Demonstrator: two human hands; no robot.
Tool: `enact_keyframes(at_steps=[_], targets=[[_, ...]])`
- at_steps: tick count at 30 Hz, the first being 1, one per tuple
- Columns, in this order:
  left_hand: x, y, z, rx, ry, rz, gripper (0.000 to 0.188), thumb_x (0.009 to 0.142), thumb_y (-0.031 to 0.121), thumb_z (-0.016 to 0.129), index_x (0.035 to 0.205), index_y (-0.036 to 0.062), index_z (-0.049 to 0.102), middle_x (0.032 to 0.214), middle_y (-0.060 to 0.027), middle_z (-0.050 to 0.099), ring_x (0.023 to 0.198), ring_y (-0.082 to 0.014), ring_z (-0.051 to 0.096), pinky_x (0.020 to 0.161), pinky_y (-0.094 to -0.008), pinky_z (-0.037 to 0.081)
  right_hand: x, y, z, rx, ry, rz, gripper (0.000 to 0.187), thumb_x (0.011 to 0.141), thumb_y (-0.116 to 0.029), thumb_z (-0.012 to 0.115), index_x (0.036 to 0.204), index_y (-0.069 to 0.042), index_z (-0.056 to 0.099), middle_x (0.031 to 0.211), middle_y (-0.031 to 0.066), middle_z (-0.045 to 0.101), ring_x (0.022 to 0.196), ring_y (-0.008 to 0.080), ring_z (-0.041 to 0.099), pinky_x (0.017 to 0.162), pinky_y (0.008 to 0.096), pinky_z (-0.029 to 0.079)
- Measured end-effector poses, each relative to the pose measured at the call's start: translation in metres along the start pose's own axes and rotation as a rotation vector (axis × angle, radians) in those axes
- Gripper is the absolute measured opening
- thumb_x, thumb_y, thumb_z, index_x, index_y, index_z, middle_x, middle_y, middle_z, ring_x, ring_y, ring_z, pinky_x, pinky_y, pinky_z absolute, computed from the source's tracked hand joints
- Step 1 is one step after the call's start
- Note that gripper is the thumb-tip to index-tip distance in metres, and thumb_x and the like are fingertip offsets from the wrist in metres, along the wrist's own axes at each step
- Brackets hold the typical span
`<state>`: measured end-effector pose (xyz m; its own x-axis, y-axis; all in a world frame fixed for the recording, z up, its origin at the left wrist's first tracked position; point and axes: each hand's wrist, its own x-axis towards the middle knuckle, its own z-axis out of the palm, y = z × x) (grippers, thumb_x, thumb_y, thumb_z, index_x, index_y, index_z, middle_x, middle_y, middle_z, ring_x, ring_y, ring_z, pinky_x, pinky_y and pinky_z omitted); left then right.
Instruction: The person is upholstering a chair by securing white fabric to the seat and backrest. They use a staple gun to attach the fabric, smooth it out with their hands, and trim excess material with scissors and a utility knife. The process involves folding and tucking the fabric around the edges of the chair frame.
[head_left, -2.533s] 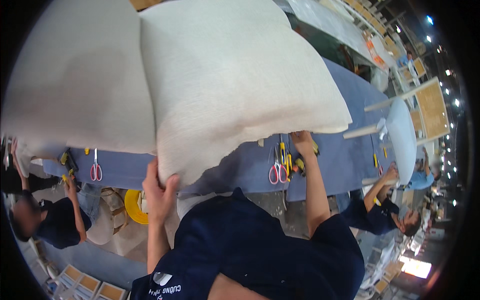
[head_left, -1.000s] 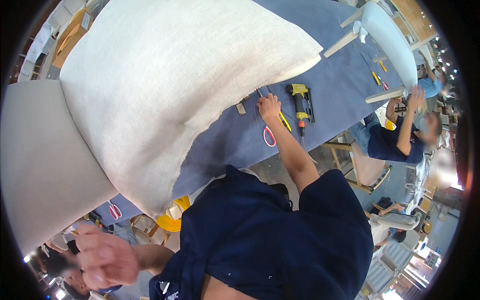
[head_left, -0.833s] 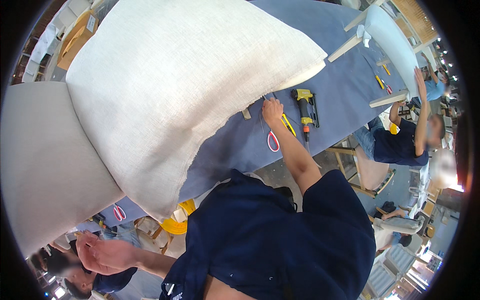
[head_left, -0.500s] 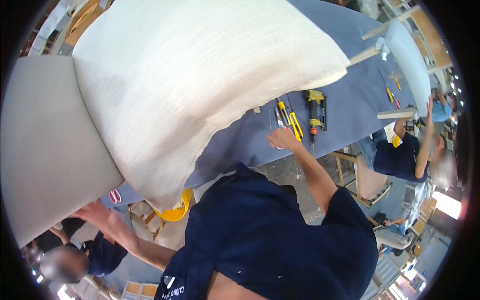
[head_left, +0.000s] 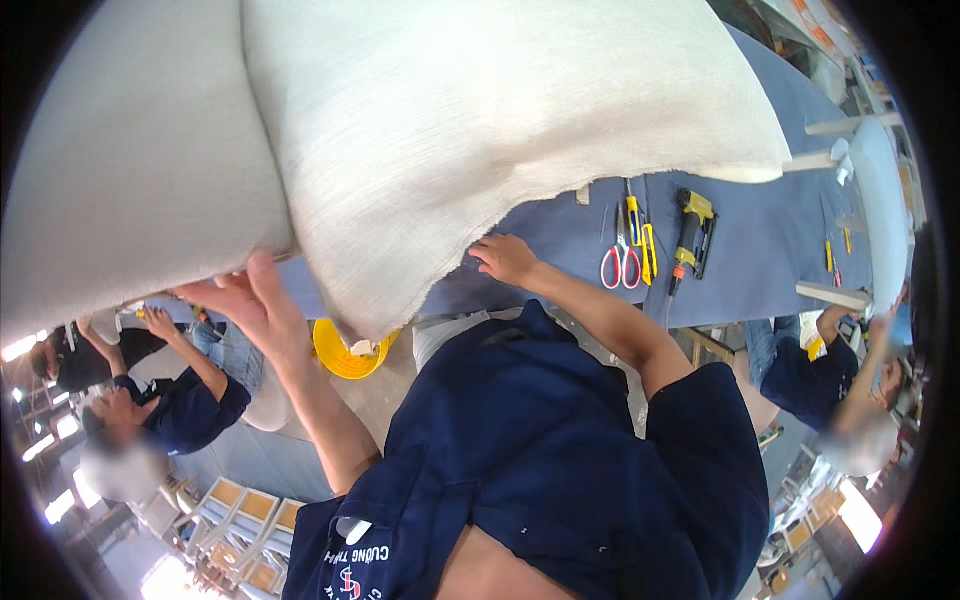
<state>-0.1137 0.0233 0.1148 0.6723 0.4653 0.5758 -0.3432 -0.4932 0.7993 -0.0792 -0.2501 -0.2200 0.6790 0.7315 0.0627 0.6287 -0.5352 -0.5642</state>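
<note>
A large pale, cream upholstered chair part (head_left: 520,90) with a loose, raw-edged fabric cover lies across the table before me. Joined to it at the left is a greyish padded panel (head_left: 150,150). My left hand (head_left: 255,305) grips the lower edge of that panel, thumb at the edge and fingers partly hidden underneath. At the fabric's frayed edge is my right hand (head_left: 508,258), fingers bent but apart, fingertips by the cloth; contact is hard to make out. Red-and-white-handled scissors (head_left: 621,262) lie to its right, beside two yellow cutters (head_left: 648,255).
A yellow-and-black staple gun (head_left: 692,235) with a hose lies on the blue-grey table cover (head_left: 745,270). A yellow bucket (head_left: 350,365) stands below the table edge. Another padded chair piece (head_left: 880,220) is at far right. Co-workers (head_left: 190,400) work on both sides.
My right hand has left the scissors' handles and moved left to the fabric edge. The left hand has shifted up and right along the panel, and the view has turned.
</note>
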Motion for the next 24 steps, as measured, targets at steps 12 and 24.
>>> enact_keyframes(at_steps=[12, 24], targets=[[-0.229, -0.249, -0.031, 0.739, -0.443, -0.513, 0.041, 0.094, 0.018, 0.066, 0.131, 0.0019, 0.059, 0.122, -0.0158, 0.064, 0.116, -0.0313, 0.060, 0.103, -0.0431, 0.045, 0.006, -0.007, -0.010, 0.087, -0.144, 0.067, 0.008, 0.086, -0.017, 0.064, 0.090, -0.010, 0.064, 0.085, 0.0097, 0.069, 0.084, 0.0335, 0.068, 0.072, 0.0473, 0.053], [-0.243, -0.268, -0.025, 0.803, -0.625, -0.563, 0.037, 0.093, 0.023, 0.066, 0.125, 0.0041, 0.063, 0.115, -0.0187, 0.068, 0.110, -0.0355, 0.064, 0.096, -0.0457, 0.049, -0.202, 0.061, -0.127, 0.070, -0.344, 0.665, 0.038, 0.098, -0.043, 0.056, 0.095, -0.009, 0.073, 0.086, 0.0212, 0.072, 0.087, 0.0438, 0.069, 0.076, 0.0528, 0.054]])
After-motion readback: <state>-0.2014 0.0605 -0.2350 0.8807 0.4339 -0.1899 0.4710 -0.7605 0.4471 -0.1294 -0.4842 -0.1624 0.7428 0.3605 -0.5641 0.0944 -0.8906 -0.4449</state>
